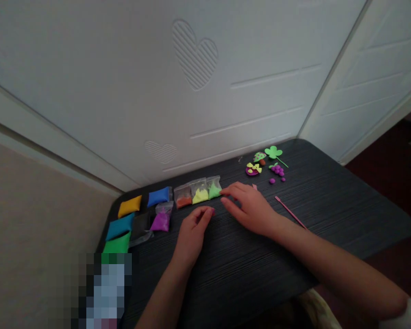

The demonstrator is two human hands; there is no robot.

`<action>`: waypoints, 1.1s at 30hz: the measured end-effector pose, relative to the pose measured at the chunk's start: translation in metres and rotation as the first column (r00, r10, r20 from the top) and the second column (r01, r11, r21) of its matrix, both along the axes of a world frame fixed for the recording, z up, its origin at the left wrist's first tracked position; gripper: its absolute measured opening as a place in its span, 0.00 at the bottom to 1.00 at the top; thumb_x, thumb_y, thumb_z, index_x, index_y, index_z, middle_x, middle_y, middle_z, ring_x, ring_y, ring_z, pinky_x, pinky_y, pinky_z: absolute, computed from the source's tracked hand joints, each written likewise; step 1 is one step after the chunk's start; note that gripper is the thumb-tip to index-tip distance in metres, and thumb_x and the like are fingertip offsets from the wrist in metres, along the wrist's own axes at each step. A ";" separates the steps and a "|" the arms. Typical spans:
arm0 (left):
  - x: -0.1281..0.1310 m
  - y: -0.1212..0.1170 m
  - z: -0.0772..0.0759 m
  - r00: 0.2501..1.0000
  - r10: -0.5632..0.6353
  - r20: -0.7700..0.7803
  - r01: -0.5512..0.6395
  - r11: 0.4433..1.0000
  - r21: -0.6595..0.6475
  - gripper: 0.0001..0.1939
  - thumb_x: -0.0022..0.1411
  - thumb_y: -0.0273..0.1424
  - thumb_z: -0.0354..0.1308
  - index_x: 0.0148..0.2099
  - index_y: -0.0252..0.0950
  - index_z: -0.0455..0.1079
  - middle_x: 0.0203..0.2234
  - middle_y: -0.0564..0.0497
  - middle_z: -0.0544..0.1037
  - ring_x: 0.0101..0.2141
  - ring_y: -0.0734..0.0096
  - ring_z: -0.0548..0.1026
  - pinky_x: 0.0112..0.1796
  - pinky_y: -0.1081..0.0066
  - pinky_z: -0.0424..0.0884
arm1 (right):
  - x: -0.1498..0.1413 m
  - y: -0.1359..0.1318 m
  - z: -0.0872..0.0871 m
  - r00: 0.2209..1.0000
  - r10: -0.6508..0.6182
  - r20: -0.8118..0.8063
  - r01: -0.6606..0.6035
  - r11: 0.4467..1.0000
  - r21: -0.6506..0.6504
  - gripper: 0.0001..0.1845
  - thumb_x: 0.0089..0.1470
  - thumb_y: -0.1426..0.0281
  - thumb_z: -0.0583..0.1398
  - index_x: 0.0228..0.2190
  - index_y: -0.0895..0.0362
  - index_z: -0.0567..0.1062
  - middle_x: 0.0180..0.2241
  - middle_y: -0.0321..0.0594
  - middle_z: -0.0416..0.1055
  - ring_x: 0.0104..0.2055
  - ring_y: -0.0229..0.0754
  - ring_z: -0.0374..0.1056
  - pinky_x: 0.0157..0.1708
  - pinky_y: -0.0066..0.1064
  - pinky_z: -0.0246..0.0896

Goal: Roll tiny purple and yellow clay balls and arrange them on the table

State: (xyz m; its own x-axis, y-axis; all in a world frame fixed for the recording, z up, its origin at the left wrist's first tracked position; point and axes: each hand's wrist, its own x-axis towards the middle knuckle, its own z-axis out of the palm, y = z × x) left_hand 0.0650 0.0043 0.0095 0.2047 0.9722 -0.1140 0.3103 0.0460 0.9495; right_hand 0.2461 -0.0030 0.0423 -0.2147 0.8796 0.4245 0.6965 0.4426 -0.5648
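Observation:
My left hand (193,228) is closed in a pinch above the dark table (226,269). A small magenta bit of modelling clay (213,211) shows at its fingertips, mostly covered by them. To its right, my right hand (245,205) is open, palm down, with fingers reaching left. Its fingertips are by the bag of light green clay (214,188); whether they touch it I cannot tell. Beside that bag lie a bag of yellow clay (200,195) and a bag of orange-brown clay (183,200). Past my right hand lies a pink modelling tool (290,212).
Clay figures stand at the back right: a green four-leaf clover (273,152), a spotted mushroom (260,157), a purple dish with yellow pieces (252,170) and a purple grape bunch (277,170). Several clay packets, including a blue one (159,196), lie left. A white panel (123,91) rises behind.

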 end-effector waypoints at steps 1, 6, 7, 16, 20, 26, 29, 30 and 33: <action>0.005 -0.001 0.000 0.992 0.013 0.126 -0.003 0.997 -0.077 0.12 0.57 0.39 0.52 0.36 0.36 0.70 0.30 0.53 0.73 0.34 0.73 0.69 0.39 0.71 0.63 | -0.007 0.000 0.001 0.999 0.020 -0.045 -0.020 1.000 -0.004 0.14 0.56 0.65 0.50 0.39 0.56 0.70 0.37 0.40 0.70 0.41 0.39 0.64 0.41 0.34 0.58; 0.020 -0.004 -0.008 0.764 0.158 0.625 0.090 0.934 -0.346 0.04 0.53 0.28 0.58 0.32 0.35 0.66 0.25 0.56 0.72 0.30 0.80 0.70 0.38 0.75 0.65 | -0.015 -0.002 -0.016 0.944 0.032 -0.327 -0.014 0.998 0.056 0.11 0.56 0.70 0.50 0.39 0.57 0.69 0.35 0.41 0.69 0.39 0.37 0.63 0.41 0.33 0.60; 0.021 -0.005 -0.010 0.732 0.194 0.653 0.093 0.922 -0.377 0.04 0.53 0.27 0.58 0.32 0.35 0.66 0.26 0.55 0.73 0.31 0.80 0.71 0.39 0.75 0.65 | -0.015 -0.003 -0.021 0.936 0.043 -0.349 -0.022 0.998 0.063 0.11 0.56 0.71 0.51 0.39 0.57 0.69 0.35 0.41 0.69 0.40 0.37 0.63 0.41 0.33 0.60; 0.016 -0.003 -0.015 0.669 0.275 0.691 0.127 0.873 -0.471 0.10 0.58 0.28 0.52 0.43 0.33 0.70 0.41 0.46 0.75 0.42 0.69 0.72 0.46 0.68 0.66 | -0.019 -0.009 -0.039 0.950 0.095 -0.296 -0.103 0.995 -0.009 0.13 0.53 0.72 0.53 0.42 0.56 0.69 0.38 0.42 0.67 0.41 0.39 0.62 0.43 0.35 0.60; 0.015 -0.003 -0.014 0.667 0.276 0.692 0.160 0.854 -0.495 0.12 0.59 0.27 0.51 0.44 0.33 0.70 0.42 0.44 0.74 0.43 0.68 0.71 0.46 0.67 0.66 | -0.018 -0.009 -0.040 0.955 0.102 -0.279 -0.118 0.992 -0.040 0.13 0.53 0.72 0.52 0.42 0.56 0.70 0.38 0.42 0.67 0.41 0.39 0.62 0.43 0.35 0.60; 0.012 -0.003 -0.016 0.706 0.279 0.651 0.126 0.855 -0.503 0.07 0.56 0.27 0.55 0.38 0.33 0.71 0.34 0.48 0.75 0.37 0.72 0.72 0.41 0.72 0.68 | -0.017 -0.009 -0.039 0.959 0.097 -0.265 -0.119 0.991 -0.066 0.14 0.54 0.71 0.52 0.42 0.55 0.69 0.38 0.42 0.67 0.41 0.40 0.62 0.42 0.36 0.61; 0.008 -0.002 -0.020 0.721 0.276 0.635 0.101 0.865 -0.491 0.03 0.52 0.27 0.59 0.32 0.34 0.70 0.25 0.52 0.74 0.30 0.77 0.71 0.36 0.75 0.67 | -0.017 -0.008 -0.041 0.959 0.103 -0.265 -0.121 0.991 -0.054 0.13 0.53 0.71 0.52 0.41 0.55 0.70 0.38 0.42 0.67 0.41 0.40 0.62 0.43 0.37 0.61; 0.007 -0.002 -0.021 0.721 0.269 0.638 0.103 0.870 -0.483 0.03 0.52 0.28 0.60 0.30 0.34 0.69 0.23 0.53 0.73 0.28 0.78 0.70 0.35 0.76 0.67 | -0.017 -0.008 -0.041 0.959 0.104 -0.264 -0.121 0.992 -0.047 0.13 0.53 0.70 0.52 0.41 0.56 0.70 0.38 0.42 0.68 0.41 0.40 0.62 0.43 0.37 0.61; 0.005 -0.001 -0.022 0.726 0.241 0.644 0.115 0.880 -0.460 0.06 0.51 0.30 0.60 0.26 0.34 0.66 0.20 0.55 0.70 0.26 0.79 0.68 0.33 0.77 0.66 | -0.017 -0.008 -0.041 0.961 0.103 -0.257 -0.118 0.992 -0.042 0.13 0.54 0.70 0.52 0.41 0.56 0.70 0.38 0.43 0.68 0.41 0.40 0.62 0.43 0.37 0.61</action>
State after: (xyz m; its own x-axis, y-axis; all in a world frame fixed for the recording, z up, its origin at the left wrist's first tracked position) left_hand 0.0701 0.0031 -0.0123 0.3381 0.8586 -0.3853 -0.4130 0.5032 0.7591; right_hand 0.2288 -0.0114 0.0010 -0.2035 0.8804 0.4284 0.4754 0.4714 -0.7428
